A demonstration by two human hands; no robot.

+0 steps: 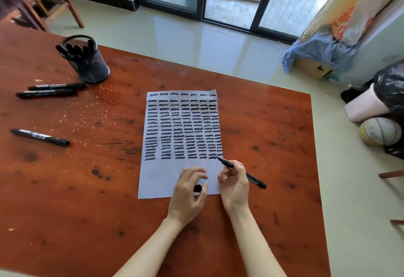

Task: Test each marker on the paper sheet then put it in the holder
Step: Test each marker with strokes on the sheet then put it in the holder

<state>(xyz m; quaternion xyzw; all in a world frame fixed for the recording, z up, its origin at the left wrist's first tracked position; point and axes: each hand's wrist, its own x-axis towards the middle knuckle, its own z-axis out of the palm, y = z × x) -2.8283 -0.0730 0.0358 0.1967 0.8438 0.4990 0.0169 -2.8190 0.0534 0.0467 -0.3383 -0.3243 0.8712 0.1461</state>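
A white paper sheet (161, 178) lies mid-table, its upper part filled with rows of black test strokes. My right hand (235, 186) grips an uncapped black marker (254, 179), whose tip touches the paper at the right end of the lowest row. My left hand (189, 191) rests on the sheet's lower part and holds the black cap (197, 188) between thumb and fingers. A black mesh holder (87, 62) with several markers stands at the far left. Three capped markers lie loose on the table: two together (51, 90) near the holder, one (40, 137) further front.
The red-brown wooden table (76, 189) is speckled with light flecks left of the paper. A wooden chair (47, 3) stands beyond the far left corner. On the floor to the right are a ball (379, 131), a black bag (391, 86) and a cardboard box (312, 70).
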